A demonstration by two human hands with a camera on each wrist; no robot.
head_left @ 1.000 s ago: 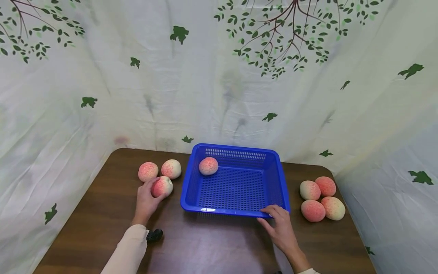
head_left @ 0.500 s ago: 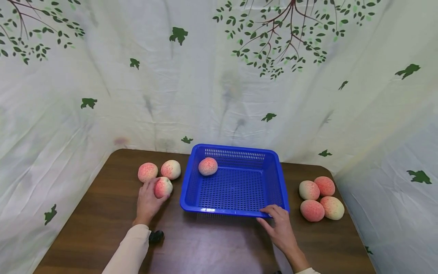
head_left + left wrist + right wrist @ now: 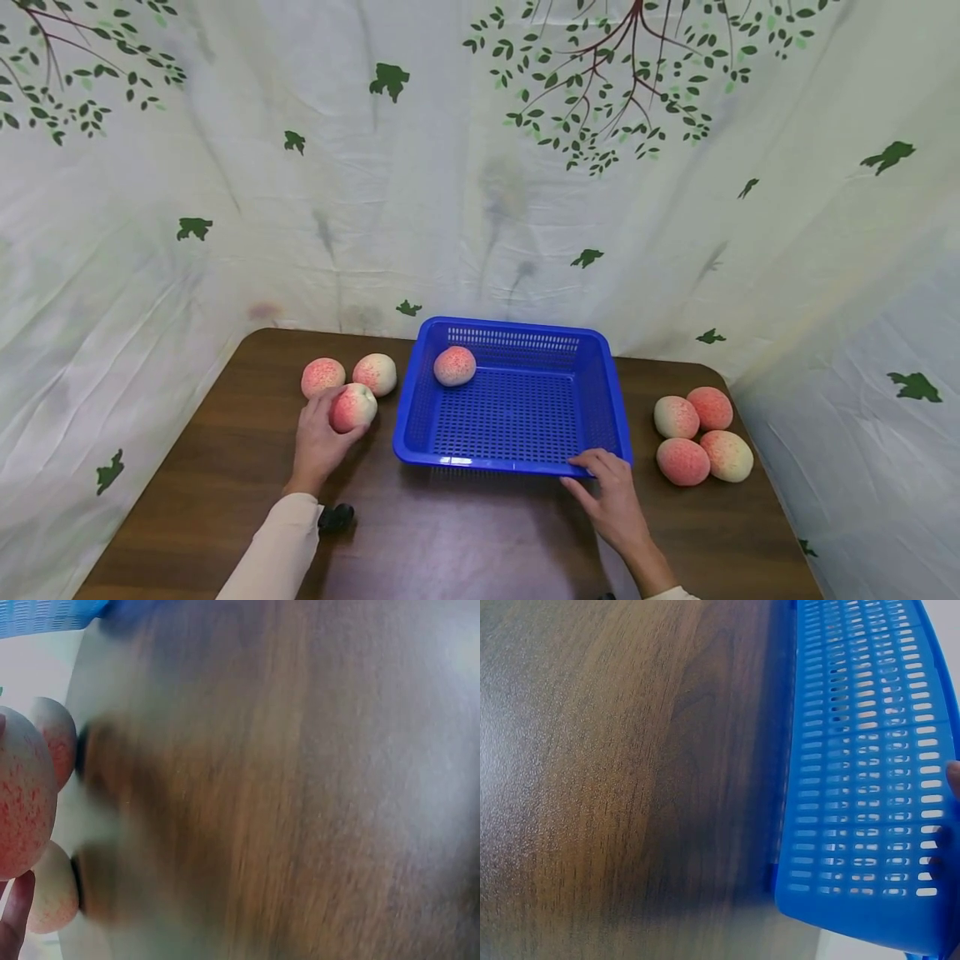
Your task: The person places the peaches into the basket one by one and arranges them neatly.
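My left hand [image 3: 319, 439] grips a red-and-white peach [image 3: 356, 408] between thumb and fingers, left of the blue basket. In the left wrist view the held peach [image 3: 24, 795] fills the left edge, with a fingertip below it. Just behind it are two more peaches, a pinker one [image 3: 323, 377] and a paler one [image 3: 375, 374]. My right hand [image 3: 611, 498] pinches the near rim of the blue plastic basket [image 3: 495, 464] close to its right corner, fingers over the rim and thumb outside. One peach [image 3: 454, 366] lies inside, at the basket's back left.
Several peaches [image 3: 683, 462] are grouped on the right side of the brown wooden table [image 3: 457, 550]. A pale curtain [image 3: 450, 208] printed with branches and leaves hangs along the back and sides. A dark strapped item [image 3: 337, 518] is on the left wrist.
The left hand and its peach shift only slightly, a little right and then back left. The right hand stays on the basket rim. The view drifts a few pixels.
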